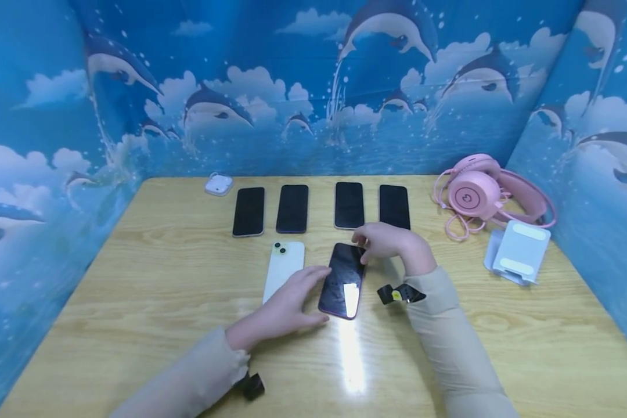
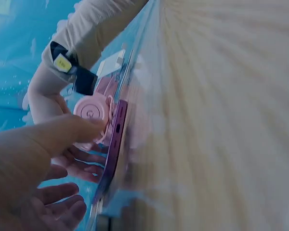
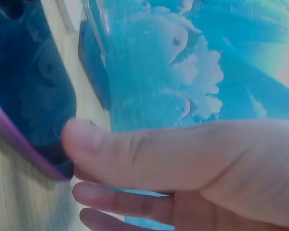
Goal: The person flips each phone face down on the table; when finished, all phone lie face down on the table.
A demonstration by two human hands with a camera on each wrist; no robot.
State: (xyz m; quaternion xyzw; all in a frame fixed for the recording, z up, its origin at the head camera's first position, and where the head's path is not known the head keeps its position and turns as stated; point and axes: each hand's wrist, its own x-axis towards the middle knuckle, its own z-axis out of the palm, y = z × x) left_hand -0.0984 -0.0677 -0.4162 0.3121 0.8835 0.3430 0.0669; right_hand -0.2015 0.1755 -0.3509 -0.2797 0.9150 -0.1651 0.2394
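A smartphone with a dark glossy screen and purple edge (image 1: 339, 281) lies face up on the table between both hands. Beside its left edge is my left hand (image 1: 284, 302), fingers relaxed and thumb near the lower corner; that hand partly covers a white phone (image 1: 282, 268) lying back up. My right hand (image 1: 392, 241) is at the purple phone's upper right corner, its thumb tip right at the edge. In the right wrist view its thumb and fingers (image 3: 135, 154) are loosely extended. The left wrist view shows the purple phone's side (image 2: 116, 139) beyond my left thumb.
Behind stands a row of dark-screened phones (image 1: 248, 212), lying flat, the rightmost partly behind my right hand. A small white square gadget (image 1: 219, 184) lies at the back left. Pink headphones (image 1: 475, 194) and a pale stand (image 1: 519, 252) occupy the right. Dolphin-print curtains (image 1: 313, 87) border the table.
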